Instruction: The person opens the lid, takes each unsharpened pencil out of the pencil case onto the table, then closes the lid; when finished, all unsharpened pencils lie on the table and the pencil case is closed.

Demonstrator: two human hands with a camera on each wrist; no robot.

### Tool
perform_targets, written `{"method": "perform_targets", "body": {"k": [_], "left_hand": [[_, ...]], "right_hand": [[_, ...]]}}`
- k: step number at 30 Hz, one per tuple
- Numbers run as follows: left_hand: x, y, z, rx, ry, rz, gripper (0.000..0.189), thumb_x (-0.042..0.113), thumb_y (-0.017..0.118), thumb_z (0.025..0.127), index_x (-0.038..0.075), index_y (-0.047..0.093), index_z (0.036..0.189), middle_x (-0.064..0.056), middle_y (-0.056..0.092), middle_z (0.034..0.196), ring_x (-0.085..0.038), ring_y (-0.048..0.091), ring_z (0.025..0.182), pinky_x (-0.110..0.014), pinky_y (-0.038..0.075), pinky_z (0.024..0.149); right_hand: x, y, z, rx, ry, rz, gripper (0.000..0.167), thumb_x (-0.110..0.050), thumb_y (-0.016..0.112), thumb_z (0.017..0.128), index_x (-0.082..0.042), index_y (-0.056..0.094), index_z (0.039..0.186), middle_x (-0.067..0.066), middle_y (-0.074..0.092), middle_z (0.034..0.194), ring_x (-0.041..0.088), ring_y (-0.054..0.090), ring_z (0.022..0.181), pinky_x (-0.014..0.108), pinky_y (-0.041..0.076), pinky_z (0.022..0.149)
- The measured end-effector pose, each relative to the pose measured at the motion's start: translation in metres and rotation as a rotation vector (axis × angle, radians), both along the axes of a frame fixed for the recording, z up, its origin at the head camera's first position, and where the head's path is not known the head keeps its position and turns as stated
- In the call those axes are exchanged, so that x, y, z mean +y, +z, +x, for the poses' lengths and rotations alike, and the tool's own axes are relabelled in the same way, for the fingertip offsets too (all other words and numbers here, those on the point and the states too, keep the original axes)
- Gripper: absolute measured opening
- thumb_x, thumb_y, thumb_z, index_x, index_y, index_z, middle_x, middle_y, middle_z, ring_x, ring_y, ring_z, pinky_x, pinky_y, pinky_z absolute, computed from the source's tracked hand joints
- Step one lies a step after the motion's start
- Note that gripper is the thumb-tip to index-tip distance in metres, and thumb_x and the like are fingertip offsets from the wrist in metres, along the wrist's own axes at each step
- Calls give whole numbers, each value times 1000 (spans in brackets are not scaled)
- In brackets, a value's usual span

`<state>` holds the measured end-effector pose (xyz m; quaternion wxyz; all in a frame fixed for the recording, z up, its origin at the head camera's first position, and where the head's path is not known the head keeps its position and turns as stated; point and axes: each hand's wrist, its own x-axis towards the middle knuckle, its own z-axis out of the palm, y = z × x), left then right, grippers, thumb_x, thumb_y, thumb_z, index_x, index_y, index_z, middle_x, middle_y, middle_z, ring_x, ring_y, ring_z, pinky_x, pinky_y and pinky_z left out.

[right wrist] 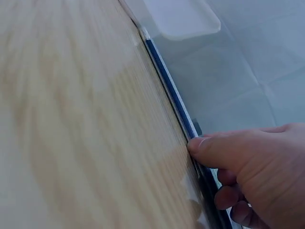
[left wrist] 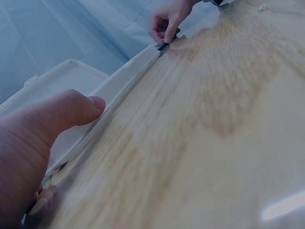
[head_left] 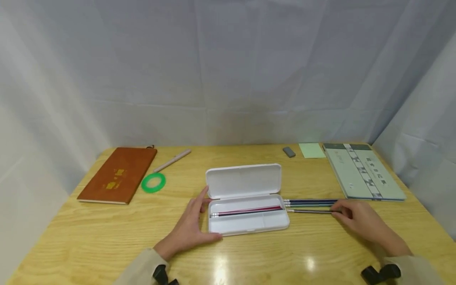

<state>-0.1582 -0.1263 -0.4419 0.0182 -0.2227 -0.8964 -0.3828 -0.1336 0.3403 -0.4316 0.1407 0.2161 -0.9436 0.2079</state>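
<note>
A white pencil case (head_left: pixel 233 226) stands on the table with its lid (head_left: pixel 244 181) up. Inside lie a pink and a dark pencil (head_left: pixel 249 212), side by side. My left hand (head_left: pixel 189 231) holds the case at its left end, thumb along the front edge and fingers toward the hinge side. To the right of the case, several dark blue and green pencils (head_left: pixel 310 202) lie in a row. My right hand (head_left: pixel 367 221) pinches the far end of the nearest one, a dark pencil (head_left: pixel 310 211), between thumb and fingers; its fingertips partly hide that end.
A brown notebook (head_left: pixel 119 174), a light pen (head_left: pixel 172 160) and a green tape roll (head_left: pixel 144 185) lie at the left. Toward the back right are a grey eraser (head_left: pixel 289 152), a pale green sticky note (head_left: pixel 312 150) and a light green notebook (head_left: pixel 356 170). White curtains (head_left: pixel 231 79) hang behind.
</note>
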Motion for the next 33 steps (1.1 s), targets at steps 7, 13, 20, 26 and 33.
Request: {"method": "perform_targets", "body": {"k": [7, 13, 20, 26, 33], "left_hand": [[-1, 0, 0, -4, -2, -6, 127, 49, 88, 59, 24, 9, 156, 2, 51, 132, -11, 45, 103, -34, 45, 90], [-1, 0, 1, -4, 0, -9, 127, 49, 88, 59, 24, 9, 156, 2, 51, 133, -11, 45, 103, -35, 45, 90], [-1, 2, 0, -1, -6, -8, 127, 48, 88, 59, 25, 8, 156, 2, 51, 133, -11, 44, 104, -35, 45, 90], [-1, 1, 1, 17, -16, -3, 129, 47, 89, 58, 23, 9, 156, 0, 51, 134, -12, 45, 103, -35, 46, 89], [-1, 1, 1, 22, -19, 2, 130, 47, 89, 57, 23, 8, 156, 0, 52, 134, -12, 45, 104, -36, 46, 89]], "right_hand": [[-17, -1, -12, -3, 29, -51, 24, -1, 76, 77, -14, 65, 93, -20, 40, 61, -7, 33, 52, 18, 34, 48], [-37, 11, -26, -106, 78, -50, 17, -5, 73, 82, -14, 65, 94, -17, 42, 62, -5, 35, 53, 19, 36, 50], [-87, 29, -49, -185, 161, -30, 8, -12, 68, 89, -12, 66, 96, -13, 46, 63, -3, 38, 54, 19, 37, 50], [-139, 29, -63, -195, 325, 12, 5, -17, 70, 88, -14, 70, 92, -13, 49, 61, -3, 39, 54, 18, 38, 52], [-178, 26, -70, -210, 369, 121, 8, -18, 70, 88, -14, 75, 93, -11, 61, 67, -2, 43, 57, 17, 39, 56]]}}
